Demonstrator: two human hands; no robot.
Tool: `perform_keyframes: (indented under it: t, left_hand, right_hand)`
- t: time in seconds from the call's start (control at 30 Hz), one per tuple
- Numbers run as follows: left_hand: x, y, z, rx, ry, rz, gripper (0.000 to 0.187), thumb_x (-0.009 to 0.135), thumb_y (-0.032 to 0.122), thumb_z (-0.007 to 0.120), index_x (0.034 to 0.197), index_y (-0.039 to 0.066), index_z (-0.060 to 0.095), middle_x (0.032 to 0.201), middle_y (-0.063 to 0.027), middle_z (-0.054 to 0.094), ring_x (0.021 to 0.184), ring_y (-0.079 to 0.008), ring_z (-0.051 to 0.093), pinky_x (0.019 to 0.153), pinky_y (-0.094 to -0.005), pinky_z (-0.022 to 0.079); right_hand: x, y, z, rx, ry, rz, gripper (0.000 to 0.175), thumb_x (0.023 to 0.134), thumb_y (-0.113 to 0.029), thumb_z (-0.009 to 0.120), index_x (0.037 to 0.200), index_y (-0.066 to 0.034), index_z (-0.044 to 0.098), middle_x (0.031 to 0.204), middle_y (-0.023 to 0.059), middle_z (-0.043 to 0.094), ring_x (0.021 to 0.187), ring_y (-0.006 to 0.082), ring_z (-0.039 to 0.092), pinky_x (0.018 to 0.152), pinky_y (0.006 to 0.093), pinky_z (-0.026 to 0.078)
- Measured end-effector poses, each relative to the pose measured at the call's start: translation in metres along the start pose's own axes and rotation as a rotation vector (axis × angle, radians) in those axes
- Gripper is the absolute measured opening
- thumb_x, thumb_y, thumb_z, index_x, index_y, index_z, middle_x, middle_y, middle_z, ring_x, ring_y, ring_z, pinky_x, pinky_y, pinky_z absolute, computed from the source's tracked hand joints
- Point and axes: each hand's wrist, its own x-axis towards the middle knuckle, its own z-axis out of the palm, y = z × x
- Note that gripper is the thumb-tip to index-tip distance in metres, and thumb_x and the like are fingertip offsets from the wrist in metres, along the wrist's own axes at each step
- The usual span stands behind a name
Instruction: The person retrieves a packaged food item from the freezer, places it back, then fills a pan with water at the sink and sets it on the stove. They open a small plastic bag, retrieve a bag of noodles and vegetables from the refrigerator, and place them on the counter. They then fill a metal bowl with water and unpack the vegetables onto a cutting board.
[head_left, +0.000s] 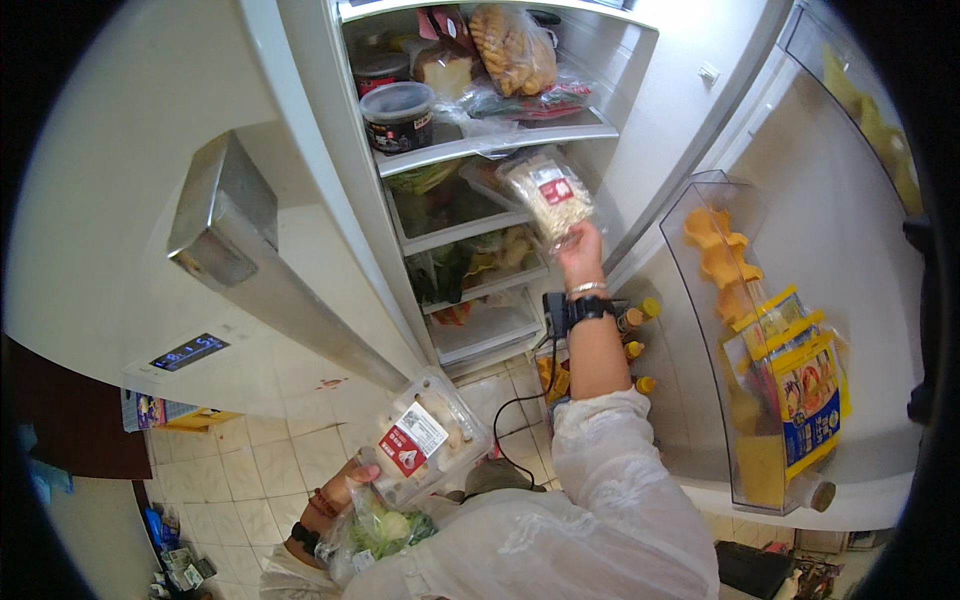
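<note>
My right hand (582, 252) grips the lower end of a clear plastic pack of small pale mushrooms (550, 196) with a red and white label. The pack is tilted in front of the open fridge, just below the shelf edge and beside the drawers. Low on the left, my left hand (355, 481) holds a clear plastic box of pale mushrooms (431, 442), its label facing up. A clear bag of green vegetables (386, 529) hangs under that box, by my left wrist; how it is held is partly hidden.
Black tub (397, 120), bagged twisted pastries (517, 52) and bread stand on the fridge shelf (495, 146). Vegetables show in the drawers (465, 244) below. The right door's bin (724, 420) holds packets and an orange tray. The left door's metal handle (300, 307) juts out.
</note>
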Motion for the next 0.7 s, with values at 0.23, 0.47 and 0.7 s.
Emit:
perform_keyframes:
  t: [0.23, 0.47, 0.7]
  left_hand:
    - [-0.011, -0.006, -0.012, 0.103, -0.046, -0.027, 0.073, 0.074, 0.038, 0.074, 0.131, 0.002, 0.048, 0.124, -0.0097, 0.058, 0.113, -0.0225, 0.054, 0.100, -0.0359, 0.041]
    - [-0.004, -0.020, -0.086, 0.419, -0.177, -0.087, 0.060, 0.080, 0.043, 0.067, 0.124, 0.003, 0.055, 0.103, -0.0050, 0.064, 0.077, -0.0129, 0.062, 0.062, -0.0234, 0.051]
    - [-0.012, -0.052, -0.091, 0.357, -0.399, -0.398, 0.066, 0.081, 0.037, 0.068, 0.133, 0.001, 0.046, 0.123, -0.0091, 0.058, 0.108, -0.0192, 0.057, 0.093, -0.0317, 0.046]
  right_hand:
    - [-0.163, 0.013, -0.009, -0.074, -0.017, 0.149, 0.041, 0.093, -0.024, 0.054, 0.126, -0.0012, 0.048, 0.124, 0.0140, 0.055, 0.111, 0.0282, 0.056, 0.097, 0.0437, 0.046]
    - [-0.421, -0.023, -0.041, -0.302, -0.106, -0.020, 0.038, 0.091, -0.020, 0.053, 0.124, 0.0000, 0.050, 0.119, 0.0124, 0.058, 0.108, 0.0228, 0.058, 0.096, 0.0349, 0.045]
    - [-0.588, -0.102, -0.058, -0.763, -0.018, -0.609, 0.064, 0.093, -0.034, 0.054, 0.141, 0.0033, 0.032, 0.134, 0.0133, 0.046, 0.119, 0.0229, 0.048, 0.101, 0.0359, 0.038]
